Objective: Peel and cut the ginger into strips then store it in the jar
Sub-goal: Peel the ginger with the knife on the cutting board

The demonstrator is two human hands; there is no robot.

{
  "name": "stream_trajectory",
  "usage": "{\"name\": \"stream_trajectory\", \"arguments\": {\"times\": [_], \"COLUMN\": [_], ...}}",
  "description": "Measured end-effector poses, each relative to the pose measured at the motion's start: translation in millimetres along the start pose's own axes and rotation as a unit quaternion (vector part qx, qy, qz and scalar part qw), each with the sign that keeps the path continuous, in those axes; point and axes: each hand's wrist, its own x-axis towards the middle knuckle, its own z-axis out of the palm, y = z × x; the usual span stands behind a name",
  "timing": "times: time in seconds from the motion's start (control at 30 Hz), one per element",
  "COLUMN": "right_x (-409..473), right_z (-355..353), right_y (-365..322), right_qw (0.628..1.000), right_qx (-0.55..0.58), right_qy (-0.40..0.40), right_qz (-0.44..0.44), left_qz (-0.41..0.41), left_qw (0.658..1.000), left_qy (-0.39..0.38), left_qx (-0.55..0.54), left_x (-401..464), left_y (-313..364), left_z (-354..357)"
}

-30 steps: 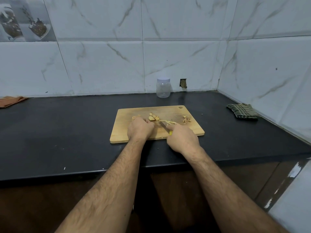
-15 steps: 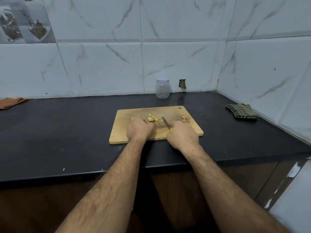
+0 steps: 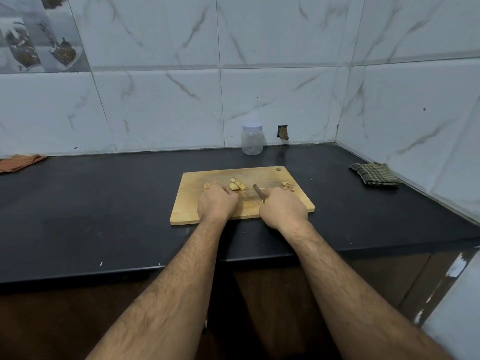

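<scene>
Single head view, wide-angle, looks forward and down from above the near counter (image 3: 104, 203) edge toward the far tiled wall (image 3: 155, 105); cutting board (image 3: 187, 211) mid-frame, fairly close.

Two bare forearms, both hairy and without sleeves, enter from 6 o'clock. The left hand (image 3: 217, 203) and right hand (image 3: 284, 210) wear no gloves, rings, watch or wristband on the visible sides.

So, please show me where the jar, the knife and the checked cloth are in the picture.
jar (image 3: 252, 141): head view, middle of its clear body.
knife (image 3: 258, 190): head view, on the blade ahead of the right hand.
checked cloth (image 3: 374, 173): head view, middle of the folded cloth.
</scene>
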Motion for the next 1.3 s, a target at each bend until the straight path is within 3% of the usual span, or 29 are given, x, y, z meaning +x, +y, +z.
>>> {"name": "stream_trajectory", "arguments": {"times": [0.47, 0.73, 1.3], "right_x": [1, 4, 22], "right_z": [-12, -14, -8], "right_y": [21, 20, 34], "right_qw": [0.998, 0.997, 0.998], "right_qx": [-0.016, -0.038, 0.01], "right_qy": [0.028, 0.008, 0.018], "right_qz": [0.05, 0.059, 0.053], "left_qz": [0.029, 0.099, 0.088], "left_qw": [0.998, 0.99, 0.994], "left_qy": [-0.016, -0.049, -0.032], "left_qx": [0.053, 0.087, 0.059], "left_x": [-5, -17, 1], "left_y": [6, 29, 41], "left_z": [0, 17, 33]}}
